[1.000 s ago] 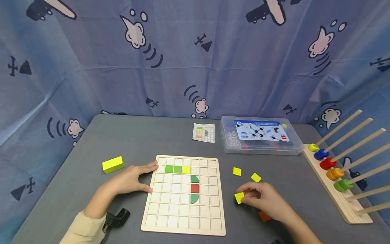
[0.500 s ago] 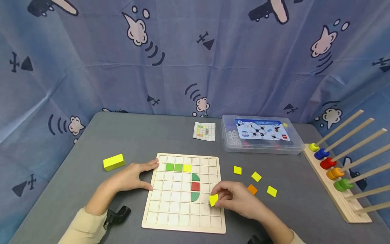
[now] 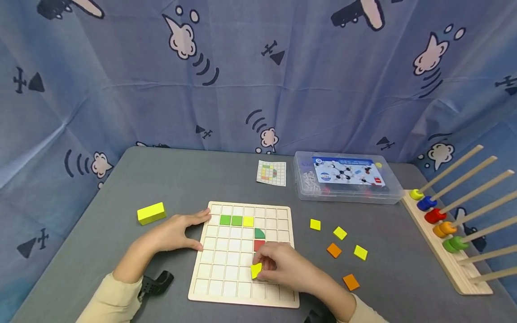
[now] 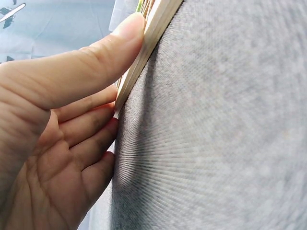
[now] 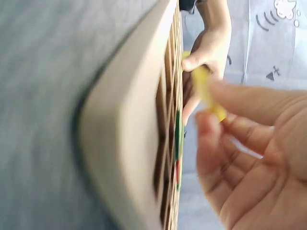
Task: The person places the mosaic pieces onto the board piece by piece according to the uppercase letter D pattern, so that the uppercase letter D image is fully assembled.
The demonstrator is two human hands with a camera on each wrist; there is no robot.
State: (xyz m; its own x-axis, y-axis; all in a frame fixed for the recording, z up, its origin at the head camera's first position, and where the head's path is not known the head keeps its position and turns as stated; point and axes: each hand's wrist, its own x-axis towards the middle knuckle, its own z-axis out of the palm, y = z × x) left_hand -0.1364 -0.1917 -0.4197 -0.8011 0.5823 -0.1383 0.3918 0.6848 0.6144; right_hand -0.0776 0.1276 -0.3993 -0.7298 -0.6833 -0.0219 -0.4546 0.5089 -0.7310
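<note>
Right hand (image 3: 287,268) pinches one yellow square tile (image 3: 256,270) over the wooden grid board (image 3: 218,272); left hand (image 3: 175,233), thumb spread from fingers, touches its left edge. Right of the board: three loose yellow tiles (image 3: 340,233), two orange tiles (image 3: 334,250).

The board (image 3: 218,272) is smooth, matt wood, the box (image 3: 347,196) glossy, clear plastic. The table (image 3: 194,179) looks rough and woven, the curtain (image 3: 157,110) creased cloth.
</note>
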